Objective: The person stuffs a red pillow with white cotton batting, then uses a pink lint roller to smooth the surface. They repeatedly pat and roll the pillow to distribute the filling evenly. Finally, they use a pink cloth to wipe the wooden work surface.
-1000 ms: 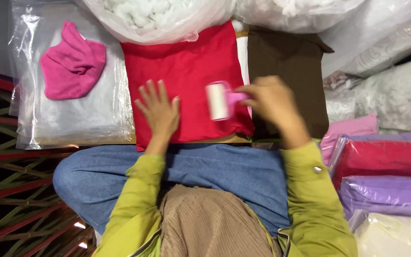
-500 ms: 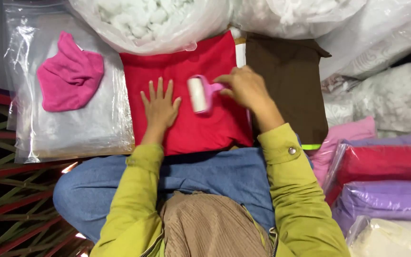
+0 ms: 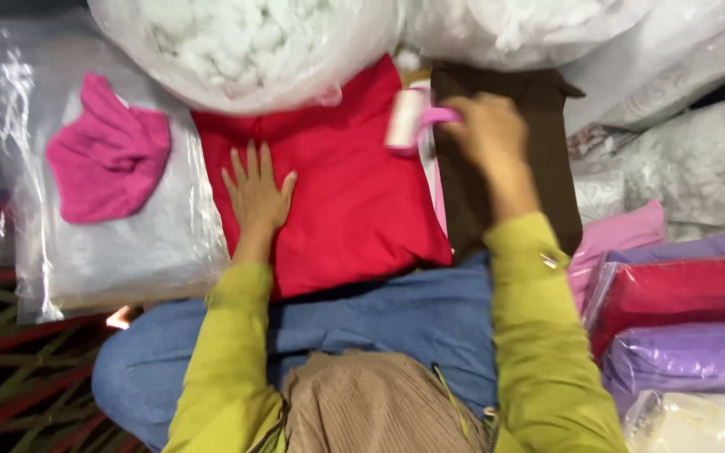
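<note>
Cushion (image 3: pixel 354 201) lies on the lap, left hand (image 3: pixel 256 197) flat on its left part, right hand (image 3: pixel 488 134) holding a lint roller (image 3: pixel 409 119) over its far right corner, stuffing bag (image 3: pixel 245 50) behind it, plastic bags (image 3: pixel 111 252) left with a cloth (image 3: pixel 106 159) on top, packed cushions (image 3: pixel 681 327) stacked right.

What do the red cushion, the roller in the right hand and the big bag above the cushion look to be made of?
Red cushion: matte woven cloth, softly puffed, so probably stuffed. Roller in the right hand: white drum on a glossy pink handle, likely plastic; too blurred to tell the drum's surface. Big bag: thin clear plastic film, shiny and creased, holding white fluffy fibre.
</note>
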